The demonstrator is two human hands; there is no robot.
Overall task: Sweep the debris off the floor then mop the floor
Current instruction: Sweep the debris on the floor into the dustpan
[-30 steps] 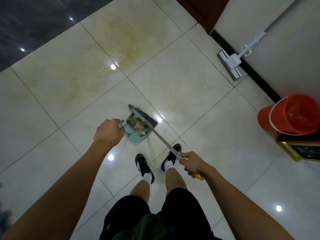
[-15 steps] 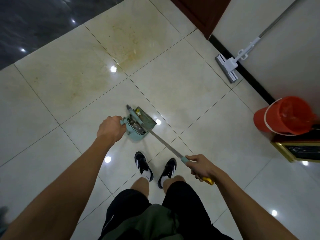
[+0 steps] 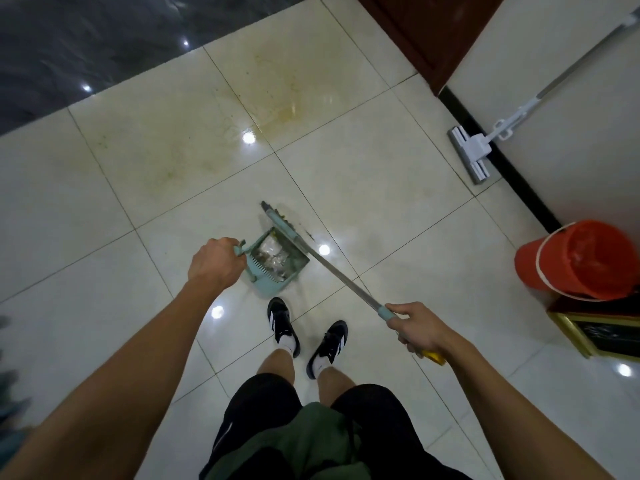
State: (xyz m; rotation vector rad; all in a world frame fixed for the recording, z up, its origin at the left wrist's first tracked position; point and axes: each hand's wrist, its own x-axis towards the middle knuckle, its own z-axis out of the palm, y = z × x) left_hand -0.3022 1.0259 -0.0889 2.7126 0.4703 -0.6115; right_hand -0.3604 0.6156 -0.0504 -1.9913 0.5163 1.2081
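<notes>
Left hand is gripping the dustpan handle near the feet, right hand is clutching the broom; best keeping the dustpan lip flat, flicking short strokes inward.

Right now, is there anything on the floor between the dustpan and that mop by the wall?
In the head view, only bare shiny tile, grout lines and a light reflection lie between the dustpan and the mop.

The one camera sits on my head and looks steeply down and forward, wide-angled, at the tiled floor. My forearms reach in from the lower corners, my shoes sit low centre, and the wall bends along the upper right.
</notes>
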